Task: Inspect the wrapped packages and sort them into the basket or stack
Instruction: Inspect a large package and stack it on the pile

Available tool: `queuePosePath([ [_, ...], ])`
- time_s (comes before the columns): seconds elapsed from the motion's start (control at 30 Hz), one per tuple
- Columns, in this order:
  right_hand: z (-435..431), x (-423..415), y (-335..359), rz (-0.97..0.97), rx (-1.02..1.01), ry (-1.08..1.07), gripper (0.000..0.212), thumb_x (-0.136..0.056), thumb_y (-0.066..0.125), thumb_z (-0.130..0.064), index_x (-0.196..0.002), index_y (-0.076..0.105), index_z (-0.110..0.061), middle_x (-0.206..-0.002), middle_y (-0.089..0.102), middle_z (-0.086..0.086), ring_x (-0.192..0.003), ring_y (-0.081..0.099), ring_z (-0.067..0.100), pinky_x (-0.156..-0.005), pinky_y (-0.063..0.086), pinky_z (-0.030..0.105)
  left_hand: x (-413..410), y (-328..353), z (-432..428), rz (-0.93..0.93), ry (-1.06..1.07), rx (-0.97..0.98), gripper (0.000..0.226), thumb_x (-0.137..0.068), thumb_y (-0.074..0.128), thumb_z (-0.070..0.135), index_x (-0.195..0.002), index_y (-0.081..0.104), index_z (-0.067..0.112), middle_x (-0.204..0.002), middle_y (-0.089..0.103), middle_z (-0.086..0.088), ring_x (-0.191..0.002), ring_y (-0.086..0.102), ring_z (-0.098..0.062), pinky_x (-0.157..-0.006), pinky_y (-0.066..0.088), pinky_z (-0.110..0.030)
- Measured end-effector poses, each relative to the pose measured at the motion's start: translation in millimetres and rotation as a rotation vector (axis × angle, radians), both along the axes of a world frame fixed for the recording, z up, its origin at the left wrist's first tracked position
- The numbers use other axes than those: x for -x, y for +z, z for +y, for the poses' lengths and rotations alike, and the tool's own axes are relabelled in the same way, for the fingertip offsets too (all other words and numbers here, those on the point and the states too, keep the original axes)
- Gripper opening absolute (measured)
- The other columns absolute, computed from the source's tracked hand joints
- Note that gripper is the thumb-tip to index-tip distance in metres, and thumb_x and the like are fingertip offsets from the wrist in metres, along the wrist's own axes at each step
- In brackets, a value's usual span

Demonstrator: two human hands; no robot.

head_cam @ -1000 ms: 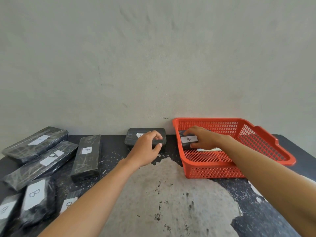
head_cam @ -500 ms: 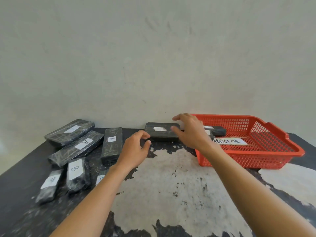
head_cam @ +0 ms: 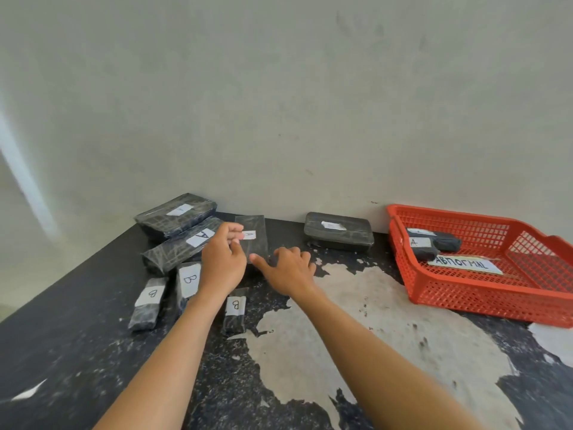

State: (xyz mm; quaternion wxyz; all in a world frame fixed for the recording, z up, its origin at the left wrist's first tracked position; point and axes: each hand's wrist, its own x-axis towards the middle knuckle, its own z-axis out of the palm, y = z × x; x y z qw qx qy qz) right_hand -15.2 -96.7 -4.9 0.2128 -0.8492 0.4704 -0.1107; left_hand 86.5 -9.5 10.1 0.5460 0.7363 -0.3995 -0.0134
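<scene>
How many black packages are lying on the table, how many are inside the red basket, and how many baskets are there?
Black packages on the table: 7
Black packages in the basket: 2
Red baskets: 1
Total: 10 things

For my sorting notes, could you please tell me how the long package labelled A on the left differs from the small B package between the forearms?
The long A package is far longer than the small B package. The long A package lies slanted beside other packages; the small B package points toward the wall, apart. Their labels read A and B. Both are dark, plastic-wrapped, white-labelled.
</scene>
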Motion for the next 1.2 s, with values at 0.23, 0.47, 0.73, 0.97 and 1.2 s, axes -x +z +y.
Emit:
queuePosePath([
  [0.23, -30.1, -0.1, -11.8, -0.076, -0.060, -0.046, 0.055, -0.096, 0.046, -0.056, -0.135, 0.048, -0.018, -0.136, 0.053, 0.009, -0.130, 0.039, 0.034, -0.107, 0.030, 0.050, -14.1, -0.9, -9.0, -0.015, -0.050, -0.094, 0.024, -0.098, 0.047, 0.006, -0.115, 0.059, 0.018, -0.113, 0.064, 0.000, -0.101, 0.056, -0.009, -0.076, 0.038, -0.012],
  [0.47, -38.6, 2.8, -9.7, -0.100, -0.011, -0.034, 0.107, -0.077, 0.047, -0.081, -0.154, 0.017, -0.013, -0.156, 0.030, 0.011, -0.142, 0.027, 0.035, -0.112, 0.024, 0.057, -15.2, -6.2, -21.7, -0.026, -0.076, -0.209, 0.034, -0.099, 0.051, 0.015, -0.133, 0.054, 0.017, -0.136, 0.057, -0.001, -0.128, 0.049, -0.017, -0.102, 0.037, -0.029],
  [0.73, -47.3, 35.8, -12.6, -0.312, 0.019, 0.049, 0.094, -0.074, 0.082, -0.036, -0.148, 0.030, -0.012, -0.140, 0.040, 0.005, -0.128, 0.039, 0.022, -0.108, 0.036, 0.034, -15.8, -15.4, -26.6, -0.065, -0.093, -0.254, 0.063, -0.092, 0.062, 0.042, -0.147, 0.040, 0.021, -0.158, 0.032, -0.005, -0.148, 0.023, -0.022, -0.119, 0.025, -0.049],
  [0.97, -50.6, 111.1, -0.3, -0.464, 0.103, 0.153, 0.089, -0.068, 0.087, -0.016, -0.142, 0.038, -0.024, -0.128, 0.044, -0.011, -0.120, 0.048, 0.010, -0.105, 0.044, 0.037, 5.4, 0.3, -35.6, 0.046, -0.168, -0.140, 0.085, -0.086, 0.071, 0.044, -0.154, 0.023, 0.030, -0.164, 0.014, 0.003, -0.150, 0.016, -0.017, -0.117, 0.023, -0.040],
  [1.2, -50.5, 134.8, 28.9, -0.508, 0.158, 0.177, 0.091, -0.072, 0.083, -0.013, -0.147, 0.032, -0.023, -0.135, 0.039, -0.010, -0.123, 0.046, 0.009, -0.105, 0.046, 0.038, 17.0, 2.1, -42.3, 0.134, -0.256, -0.056, 0.080, -0.083, 0.074, 0.043, -0.149, 0.030, 0.037, -0.158, 0.031, 0.007, -0.145, 0.028, -0.014, -0.115, 0.032, -0.042],
])
